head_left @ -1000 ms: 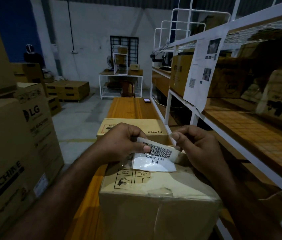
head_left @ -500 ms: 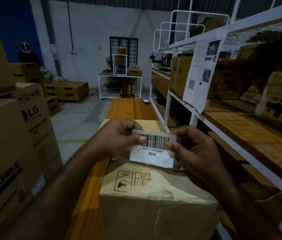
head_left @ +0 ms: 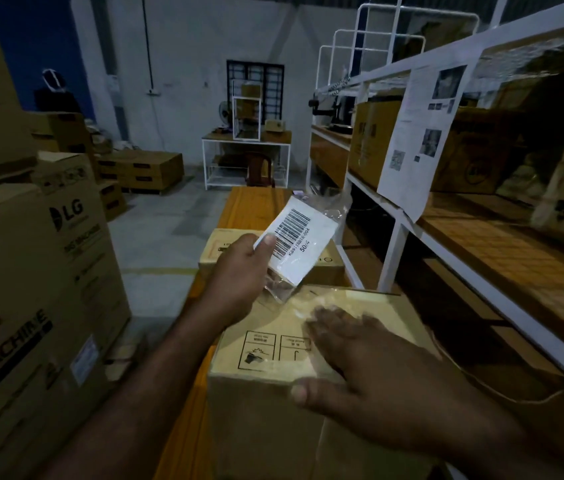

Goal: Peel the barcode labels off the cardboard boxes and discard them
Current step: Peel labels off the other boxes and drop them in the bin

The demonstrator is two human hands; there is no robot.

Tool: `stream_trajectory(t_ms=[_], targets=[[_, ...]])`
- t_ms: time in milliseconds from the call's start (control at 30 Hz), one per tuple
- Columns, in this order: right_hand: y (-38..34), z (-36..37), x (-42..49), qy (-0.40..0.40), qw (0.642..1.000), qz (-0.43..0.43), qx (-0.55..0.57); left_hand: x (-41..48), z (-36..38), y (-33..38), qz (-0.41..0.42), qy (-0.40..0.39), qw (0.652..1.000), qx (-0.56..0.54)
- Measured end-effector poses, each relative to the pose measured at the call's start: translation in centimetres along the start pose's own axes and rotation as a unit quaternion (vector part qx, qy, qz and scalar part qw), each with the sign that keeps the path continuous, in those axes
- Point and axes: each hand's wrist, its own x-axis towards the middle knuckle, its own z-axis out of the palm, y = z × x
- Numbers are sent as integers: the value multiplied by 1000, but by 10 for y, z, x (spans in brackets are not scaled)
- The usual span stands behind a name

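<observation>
A white barcode label (head_left: 303, 245) with clear tape stuck around it is off the box and held up in my left hand (head_left: 242, 271), pinched at its lower left corner. Below it stands the near cardboard box (head_left: 266, 362) on a wooden bench, with printed handling symbols on its top. My right hand (head_left: 370, 368) lies flat on that box's top with the fingers spread and the thumb over the front edge. A second, smaller cardboard box (head_left: 216, 249) sits just behind, partly hidden by my left hand and the label.
The long wooden bench (head_left: 256, 206) runs away from me. A white metal rack (head_left: 394, 244) with boxes and a hanging paper sheet lines the right side. Large stacked cartons (head_left: 38, 271) stand on the left. A person (head_left: 53, 91) is at the far left; a white table stands at the back wall.
The label has come free of the box and my left hand has lifted it up and tilted it. My right hand let go of the label and dropped flat onto the box top.
</observation>
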Motion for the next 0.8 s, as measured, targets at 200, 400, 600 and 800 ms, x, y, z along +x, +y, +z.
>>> stream_trajectory(t_ms=[200, 400, 600, 800], targets=[[7, -11, 22, 1, 1000, 22, -8, 0, 4, 2, 11, 23, 999, 41], [-4, 5, -2, 61, 997, 23, -29, -8, 6, -2, 49, 4, 990, 133], [1, 7, 5, 60, 995, 80, -22, -7, 14, 3, 63, -20, 986, 151], [-3, 11, 16, 100, 994, -21, -40, -10, 11, 2, 76, -7, 982, 174]])
